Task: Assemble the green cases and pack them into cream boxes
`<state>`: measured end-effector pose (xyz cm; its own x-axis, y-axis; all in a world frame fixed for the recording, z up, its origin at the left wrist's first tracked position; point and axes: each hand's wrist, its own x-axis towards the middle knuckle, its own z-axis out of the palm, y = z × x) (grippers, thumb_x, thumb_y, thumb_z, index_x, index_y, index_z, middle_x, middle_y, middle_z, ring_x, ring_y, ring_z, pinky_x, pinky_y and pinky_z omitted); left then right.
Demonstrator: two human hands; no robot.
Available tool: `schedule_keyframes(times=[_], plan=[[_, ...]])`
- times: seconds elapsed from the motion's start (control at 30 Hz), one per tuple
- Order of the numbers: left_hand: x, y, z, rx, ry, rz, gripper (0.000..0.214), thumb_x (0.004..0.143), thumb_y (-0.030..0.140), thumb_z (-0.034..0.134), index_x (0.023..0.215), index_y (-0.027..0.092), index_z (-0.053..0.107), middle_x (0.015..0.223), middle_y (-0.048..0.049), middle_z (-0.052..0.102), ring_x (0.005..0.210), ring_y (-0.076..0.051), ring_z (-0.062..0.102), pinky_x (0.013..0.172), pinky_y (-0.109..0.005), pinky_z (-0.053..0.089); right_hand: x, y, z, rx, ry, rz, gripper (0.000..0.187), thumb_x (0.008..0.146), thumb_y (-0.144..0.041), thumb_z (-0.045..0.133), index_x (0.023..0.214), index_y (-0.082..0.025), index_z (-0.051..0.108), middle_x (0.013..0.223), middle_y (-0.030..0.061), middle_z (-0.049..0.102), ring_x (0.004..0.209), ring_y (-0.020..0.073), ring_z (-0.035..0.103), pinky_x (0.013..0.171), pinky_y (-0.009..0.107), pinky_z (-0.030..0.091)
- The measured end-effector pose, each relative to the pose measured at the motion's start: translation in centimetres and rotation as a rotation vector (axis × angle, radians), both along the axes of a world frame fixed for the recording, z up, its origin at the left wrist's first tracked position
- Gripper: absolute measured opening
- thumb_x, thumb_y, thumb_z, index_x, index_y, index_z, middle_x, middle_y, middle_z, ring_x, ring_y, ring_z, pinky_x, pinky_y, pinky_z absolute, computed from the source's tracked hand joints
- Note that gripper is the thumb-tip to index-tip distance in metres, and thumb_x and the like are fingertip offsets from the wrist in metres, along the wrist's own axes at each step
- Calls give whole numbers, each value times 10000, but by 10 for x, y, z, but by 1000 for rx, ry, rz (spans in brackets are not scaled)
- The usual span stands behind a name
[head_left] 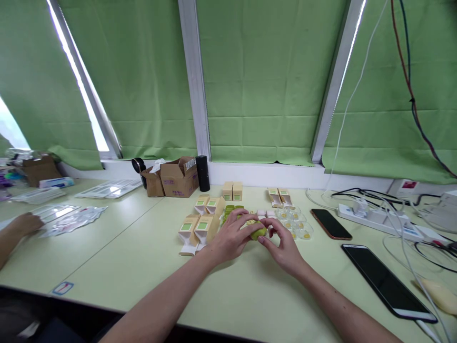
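Note:
A small rounded green object (259,232) is held between the fingertips of both hands, just above the table; its exact kind I cannot make out. My left hand (232,237) grips it from the left and above, fingers curled over it. With thumb and fingers bent, my right hand (282,245) holds its right side. Behind my left fingers, more green pieces (228,209) are partly hidden. Small pale pink-white pieces (266,214) lie just beyond the hands. To the right sit clear plastic cups with yellow centres (294,221). Open small cartons (205,226) stand left of my left hand.
Small cartons (232,191) and two opened ones (280,197) are at the back. Phones (387,281) and a power strip (378,220) with cables occupy the right. Brown boxes (178,178) and a black cylinder (202,173) stand by the wall. Another person's hand (26,224) touches plastic sheets far left.

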<state>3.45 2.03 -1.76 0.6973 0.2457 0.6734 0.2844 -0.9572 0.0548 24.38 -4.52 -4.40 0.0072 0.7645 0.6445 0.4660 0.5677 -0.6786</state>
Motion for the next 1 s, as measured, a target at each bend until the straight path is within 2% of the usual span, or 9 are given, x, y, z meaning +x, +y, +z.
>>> schedule_keyframes(times=[0.1, 0.17, 0.33, 0.43, 0.6, 0.77, 1.0], plan=[[1, 0, 3, -73, -70, -10, 490, 959, 100, 605, 1409, 294, 596, 1327, -92, 679, 1302, -308, 473, 1095, -526, 487, 1, 0, 0, 25, -23, -27, 324, 966, -366, 650, 1269, -252, 649, 1176, 93, 718, 930, 242, 649, 761, 364, 544], [1, 2, 5, -131, -151, 2, 470, 940, 123, 658, 1383, 272, 608, 1292, -100, 694, 1274, -307, 485, 1105, -542, 479, 3, 1, -1, 53, -70, -56, 310, 980, -334, 624, 1278, -252, 643, 1193, 99, 718, 1010, 265, 646, 816, 391, 550], [0, 11, 4, -402, -384, 84, 441, 870, 165, 770, 1285, 268, 660, 1266, -98, 636, 1294, -286, 517, 1116, -494, 492, 9, 4, -1, 107, -388, -148, 235, 985, -195, 558, 1175, -228, 693, 1229, 104, 731, 1198, 311, 585, 1012, 481, 488], [0, 18, 1, -601, -458, 120, 452, 841, 175, 786, 1269, 276, 680, 1293, -86, 594, 1250, -254, 578, 1106, -458, 507, 6, 6, 1, 55, -592, -209, 271, 971, -142, 539, 1158, -216, 721, 1270, 106, 732, 1265, 326, 552, 1047, 491, 449], [0, 25, -4, -849, -465, 152, 470, 816, 222, 814, 1271, 242, 698, 1316, -107, 640, 1193, -255, 632, 1018, -430, 560, -5, 8, 7, -50, -864, -244, 312, 954, -114, 519, 1151, -182, 752, 1368, 122, 705, 1395, 350, 476, 1133, 512, 354], [1, 31, -10, -939, -491, 94, 499, 802, 214, 827, 1280, 218, 683, 1363, -125, 665, 1242, -270, 646, 1070, -467, 534, -14, 17, 13, -103, -1040, -227, 346, 867, -144, 600, 1173, -148, 763, 1433, 156, 666, 1442, 370, 436, 1190, 523, 277], [-1, 37, -16, -989, -538, -2, 521, 810, 218, 830, 1301, 216, 657, 1379, -140, 679, 1263, -280, 661, 1077, -474, 539, -23, 37, 12, -158, -1090, -240, 299, 847, -183, 626, 1086, -124, 796, 1295, 201, 727, 1367, 385, 484, 1190, 528, 249]])
